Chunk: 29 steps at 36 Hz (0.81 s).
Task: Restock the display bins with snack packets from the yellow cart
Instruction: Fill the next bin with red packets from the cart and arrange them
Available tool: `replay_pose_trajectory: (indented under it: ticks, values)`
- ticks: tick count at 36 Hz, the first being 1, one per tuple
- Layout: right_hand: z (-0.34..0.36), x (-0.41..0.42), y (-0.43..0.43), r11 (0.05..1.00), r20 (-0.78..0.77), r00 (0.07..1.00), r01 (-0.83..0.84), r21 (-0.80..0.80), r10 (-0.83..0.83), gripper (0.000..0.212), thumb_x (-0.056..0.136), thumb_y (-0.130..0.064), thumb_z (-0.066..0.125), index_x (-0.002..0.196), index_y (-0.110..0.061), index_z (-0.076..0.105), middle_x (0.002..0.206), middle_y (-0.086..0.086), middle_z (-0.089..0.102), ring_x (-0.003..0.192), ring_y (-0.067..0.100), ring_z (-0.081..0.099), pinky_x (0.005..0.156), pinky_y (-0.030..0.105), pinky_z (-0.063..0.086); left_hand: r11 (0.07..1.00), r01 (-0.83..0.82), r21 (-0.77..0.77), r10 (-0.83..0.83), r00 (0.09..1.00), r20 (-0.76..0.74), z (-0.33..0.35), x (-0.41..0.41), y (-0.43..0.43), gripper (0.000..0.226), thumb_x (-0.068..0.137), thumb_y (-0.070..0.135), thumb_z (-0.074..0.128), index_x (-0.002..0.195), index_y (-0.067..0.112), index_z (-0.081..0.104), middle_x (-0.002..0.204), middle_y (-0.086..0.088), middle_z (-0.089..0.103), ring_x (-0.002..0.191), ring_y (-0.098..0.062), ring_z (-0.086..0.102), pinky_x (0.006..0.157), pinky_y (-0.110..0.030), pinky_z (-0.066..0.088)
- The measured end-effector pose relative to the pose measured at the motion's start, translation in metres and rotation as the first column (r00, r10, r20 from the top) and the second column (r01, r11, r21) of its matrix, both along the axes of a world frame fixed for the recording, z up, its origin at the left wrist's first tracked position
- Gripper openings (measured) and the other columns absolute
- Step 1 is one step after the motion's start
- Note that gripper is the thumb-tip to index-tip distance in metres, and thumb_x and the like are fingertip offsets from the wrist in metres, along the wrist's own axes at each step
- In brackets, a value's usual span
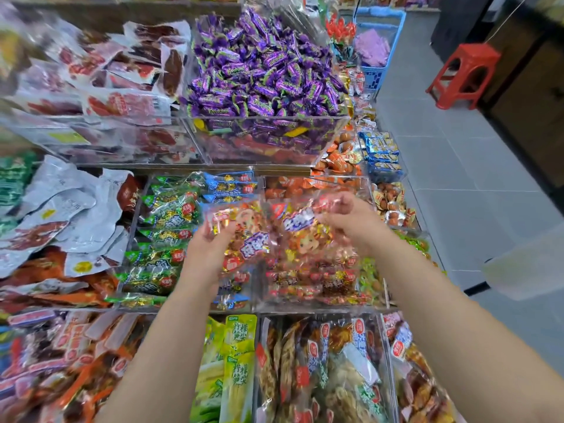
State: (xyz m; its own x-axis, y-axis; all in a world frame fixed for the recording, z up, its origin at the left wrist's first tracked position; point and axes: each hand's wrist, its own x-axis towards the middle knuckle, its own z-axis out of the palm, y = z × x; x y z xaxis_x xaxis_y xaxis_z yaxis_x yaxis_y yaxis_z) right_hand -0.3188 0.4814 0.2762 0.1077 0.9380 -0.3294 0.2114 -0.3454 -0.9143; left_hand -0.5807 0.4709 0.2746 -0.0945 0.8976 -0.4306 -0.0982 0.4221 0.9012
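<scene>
1. Bare forearms point(158, 355) reach from the near edge to the middle tier, and each ends in a closed grip. The left grip point(210, 245) curls its fingers round the near-left edge of the snack packets point(247, 239). The right grip point(351, 221) pinches their far-right edge, though blur hides exactly how its fingers lie
2. These packets are clear film with red and gold pieces inside, and they hang between the two grips above the red-packet bin point(320, 302). I cannot tell how many are held, and the yellow cart is out of view
3. Likeliest slip: the film looks slick and is held only at its edges, so a packet could slide free of the left grip. It would then drop left over the divider point(258, 288) among the green packets point(161, 239), mixing the stock
4. That bin already looks well filled toward its near wall, so more laid on top may spill over it onto the brown packets point(305, 370) in the tier below
5. Letting go from this height, rather than lowering first, would probably scatter them
</scene>
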Motion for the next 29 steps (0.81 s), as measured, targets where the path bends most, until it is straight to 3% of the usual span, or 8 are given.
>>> replay_pose_trajectory:
  ticks: [2,6,10,13,17,23,25,29]
  values:
    - [-0.005,0.004,0.019,0.992,0.010,0.995,0.099,0.083,-0.100,0.031,0.069,-0.022,0.081,0.082,-0.019,0.054,0.077,0.002,0.054,0.056,0.012,0.045,0.047,0.026,0.040,0.998,-0.060,-0.011,0.060,0.998,0.012,-0.002,-0.010,0.006,0.013,0.089,0.023,0.066,0.100,0.028,0.062,0.104,-0.010,0.072,0.094,-0.033,0.069,0.081,-0.057,0.055]
    - [-0.022,-0.010,0.054,0.971,0.074,0.981,0.163,0.175,-0.178,0.027,0.076,-0.022,0.077,0.078,-0.021,0.050,0.070,-0.008,0.044,0.063,0.012,0.043,0.057,0.026,0.039,0.999,-0.048,-0.023,0.049,0.999,0.025,-0.005,-0.019,0.014,0.022,0.089,0.019,0.067,0.110,0.019,0.061,0.099,-0.012,0.073,0.078,-0.030,0.072,0.065,-0.046,0.060]
    - [-0.052,-0.031,0.080,0.974,0.040,0.985,0.161,0.162,-0.170,0.022,0.080,-0.024,0.073,0.083,-0.023,0.051,0.080,-0.005,0.052,0.078,0.017,0.050,0.066,0.029,0.046,0.999,-0.017,-0.041,0.018,1.000,0.022,-0.009,-0.021,0.017,0.031,0.087,0.022,0.068,0.116,0.015,0.060,0.097,-0.010,0.074,0.082,-0.031,0.073,0.075,-0.054,0.057]
    - [-0.076,-0.036,0.088,0.975,-0.019,0.980,0.198,0.101,-0.197,0.033,0.083,-0.023,0.071,0.112,-0.020,0.056,0.113,0.000,0.060,0.104,0.018,0.054,0.083,0.027,0.045,0.999,0.012,-0.053,-0.011,1.000,0.007,-0.012,-0.019,0.020,0.037,0.086,0.024,0.069,0.120,0.018,0.058,0.105,-0.011,0.072,0.093,-0.032,0.070,0.086,-0.056,0.053]
    - [-0.086,-0.025,0.091,0.998,-0.016,0.998,0.064,0.002,-0.064,0.053,0.078,-0.014,0.075,0.122,-0.023,0.047,0.113,-0.004,0.059,0.100,0.014,0.058,0.085,0.029,0.048,0.997,0.053,-0.049,-0.052,0.998,0.019,-0.015,-0.017,0.024,0.026,0.085,0.024,0.070,0.110,0.024,0.061,0.102,-0.008,0.074,0.093,-0.031,0.071,0.085,-0.055,0.054]
    - [-0.074,-0.014,0.098,0.983,0.163,0.983,0.062,0.173,-0.090,0.047,0.074,-0.021,0.079,0.103,-0.029,0.043,0.087,-0.009,0.050,0.075,0.002,0.049,0.059,0.016,0.044,0.996,0.079,-0.036,-0.078,0.997,0.028,-0.021,-0.013,0.029,0.024,0.085,0.027,0.069,0.108,0.026,0.061,0.099,-0.006,0.075,0.088,-0.027,0.073,0.074,-0.045,0.057]
    - [-0.071,-0.013,0.101,0.972,0.145,0.983,0.080,0.219,-0.113,0.043,0.076,-0.023,0.077,0.100,-0.033,0.042,0.088,-0.010,0.052,0.078,0.003,0.050,0.063,0.010,0.042,0.996,0.087,-0.035,-0.087,0.996,0.005,-0.022,-0.011,0.030,0.021,0.086,0.028,0.069,0.106,0.027,0.062,0.100,-0.004,0.075,0.091,-0.026,0.072,0.083,-0.049,0.055]
    - [-0.074,-0.016,0.101,0.992,0.155,0.988,-0.032,0.124,0.013,0.041,0.081,-0.024,0.073,0.102,-0.036,0.039,0.106,-0.007,0.056,0.099,0.015,0.053,0.082,0.030,0.046,0.994,0.104,-0.043,-0.103,0.995,0.016,-0.021,-0.005,0.030,0.017,0.089,0.030,0.065,0.107,0.028,0.063,0.102,-0.001,0.074,0.099,-0.025,0.069,0.094,-0.053,0.050]
